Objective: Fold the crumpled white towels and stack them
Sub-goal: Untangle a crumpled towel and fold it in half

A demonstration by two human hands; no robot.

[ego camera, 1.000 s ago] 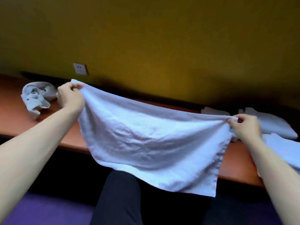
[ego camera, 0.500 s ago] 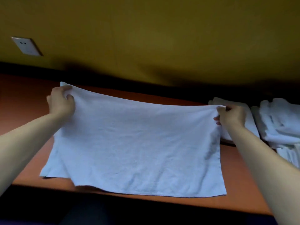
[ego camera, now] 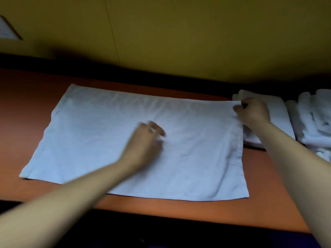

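Two hands (ego camera: 145, 140) (ego camera: 251, 111), one flat towel (ego camera: 188, 158), perhaps two stacks (ego camera: 279, 119).

plain white towel (ego camera: 107, 140), orange-brown table (ego camera: 26, 97), mustard-yellow wall (ego camera: 197, 42), white folded towels (ego camera: 279, 113)

2 forearms, both bare from frame edge to wrist; no sleeves, watch, rings or gloves visible. Left hand (ego camera: 143, 145): motion-blurred, finger detail indistinct, approx. 3 fingertips discernible. Right hand (ego camera: 252, 111): sharper, knuckles & thumb outline legible. Arms slender, tapering twd. wrists.
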